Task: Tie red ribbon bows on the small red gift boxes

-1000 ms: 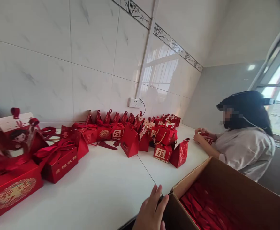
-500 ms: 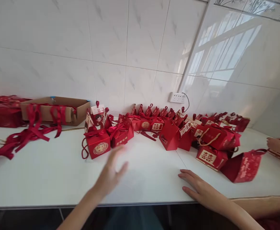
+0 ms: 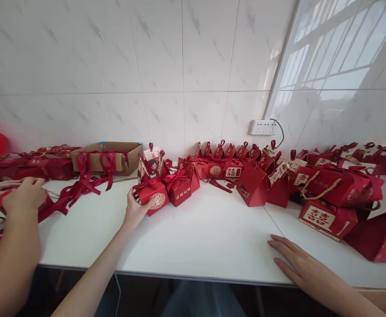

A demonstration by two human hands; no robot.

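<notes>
My left hand (image 3: pixel 135 211) grips a small red gift box (image 3: pixel 149 190) with a round gold emblem and a ribbon bow. The fingers wrap its left side and the thumb lies across its front. Touching or close beside it stands a second red box with a bow (image 3: pixel 179 193). Behind these two are upright peaked boxes, one with a cartoon figure (image 3: pixel 153 165). My right hand (image 3: pixel 298 259) lies on the white table (image 3: pixel 209 237) near the front edge, fingers stretched out, holding nothing. Its nearest things are a red box with a cream panel (image 3: pixel 325 219) and a tilted red box (image 3: pixel 371 235).
At left, a co-worker's hands (image 3: pixel 26 193) work on a red box. Behind them are an open cardboard carton (image 3: pixel 126 164) with red ribbons over its rim and several red boxes (image 3: pixel 57 167). More peaked boxes (image 3: pixel 252 182) line the back, below a wall socket (image 3: pixel 263 127).
My left hand has moved left from above the table and closed on the emblem box. My right hand stays resting. The view has turned left, showing the co-worker's hands there.
</notes>
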